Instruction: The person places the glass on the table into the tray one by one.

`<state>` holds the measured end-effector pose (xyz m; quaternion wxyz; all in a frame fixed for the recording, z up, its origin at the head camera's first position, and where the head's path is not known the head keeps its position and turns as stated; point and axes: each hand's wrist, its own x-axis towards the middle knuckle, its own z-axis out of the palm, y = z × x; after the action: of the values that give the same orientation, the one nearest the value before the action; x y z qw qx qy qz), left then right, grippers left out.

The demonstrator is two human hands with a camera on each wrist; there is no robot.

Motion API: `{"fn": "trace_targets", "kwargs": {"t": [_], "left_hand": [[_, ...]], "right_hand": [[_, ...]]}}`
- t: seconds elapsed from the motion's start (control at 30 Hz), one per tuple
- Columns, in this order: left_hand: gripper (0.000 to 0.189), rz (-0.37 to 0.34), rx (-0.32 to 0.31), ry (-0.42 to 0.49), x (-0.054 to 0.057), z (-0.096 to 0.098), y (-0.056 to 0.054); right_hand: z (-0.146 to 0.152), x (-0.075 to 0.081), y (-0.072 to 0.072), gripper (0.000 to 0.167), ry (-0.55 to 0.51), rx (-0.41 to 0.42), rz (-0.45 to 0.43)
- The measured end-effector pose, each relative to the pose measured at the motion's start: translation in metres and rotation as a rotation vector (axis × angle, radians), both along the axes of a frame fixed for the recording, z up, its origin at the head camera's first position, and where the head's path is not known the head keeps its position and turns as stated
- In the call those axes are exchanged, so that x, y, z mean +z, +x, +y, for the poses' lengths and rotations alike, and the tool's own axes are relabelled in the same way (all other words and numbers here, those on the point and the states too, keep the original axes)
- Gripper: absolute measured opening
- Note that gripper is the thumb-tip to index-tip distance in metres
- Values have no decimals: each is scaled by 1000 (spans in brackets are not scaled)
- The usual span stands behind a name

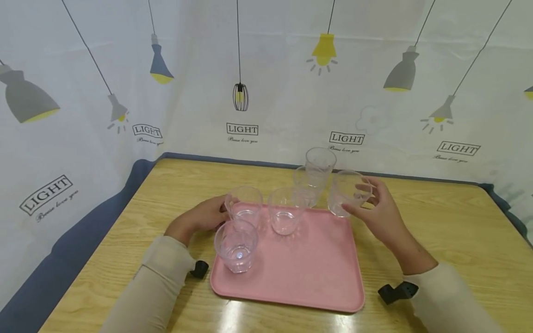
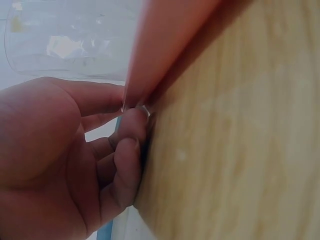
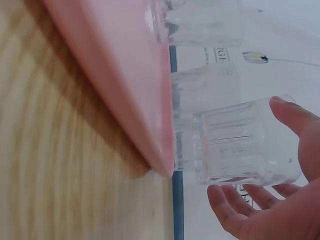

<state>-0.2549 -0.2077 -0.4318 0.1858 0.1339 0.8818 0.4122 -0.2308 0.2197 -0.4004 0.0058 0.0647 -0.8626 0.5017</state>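
Observation:
My right hand [image 1: 381,212] holds a clear plastic cup [image 1: 349,192] by its sides near the far right corner of the pink tray [image 1: 304,273]. In the right wrist view, this cup [image 3: 240,145] sits between thumb and fingers, apart from the tray. My left hand [image 1: 206,213] is at the tray's far left side; in the left wrist view its thumb and curled fingers pinch the tray's rim [image 2: 145,65]. Three clear cups stand on the tray: one at the front left [image 1: 236,245], one behind it [image 1: 244,203] and one near the middle of the far side [image 1: 285,212].
Behind the tray stand a tall clear cup [image 1: 320,164] and a shorter clear cup [image 1: 301,185], partly overlapping in view. The wooden table [image 1: 449,222] reaches back to a white curtain [image 1: 283,60] printed with lamps. A black device sits at each sleeve cuff.

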Motion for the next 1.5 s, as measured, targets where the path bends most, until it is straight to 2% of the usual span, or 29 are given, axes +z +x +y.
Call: {"fn": "trace_targets", "kwargs": {"t": [0.2, 0.33, 0.6, 0.87, 1.17, 1.37, 1.5], "left_hand": [[34, 52, 15, -79, 1, -2, 2], [36, 76, 18, -100, 3, -3, 4], [37, 81, 15, -94, 6, -3, 3], [40, 72, 16, -101, 7, -4, 3], [41, 68, 16, -104, 7, -3, 4], [36, 55, 6, -117, 6, -2, 2], [36, 36, 12, -123, 6, -1, 1]], "right_hand": [[-8, 5, 17, 94, -30, 42, -24], [-15, 9, 28, 90, -52, 86, -21], [-31, 14, 49, 84, -56, 206, 16], [-48, 14, 66, 82, -98, 317, 5], [-72, 2, 74, 88, -137, 416, 31], [-83, -4, 76, 86, -119, 443, -23], [-87, -6, 76, 85, -103, 472, -25]]}}
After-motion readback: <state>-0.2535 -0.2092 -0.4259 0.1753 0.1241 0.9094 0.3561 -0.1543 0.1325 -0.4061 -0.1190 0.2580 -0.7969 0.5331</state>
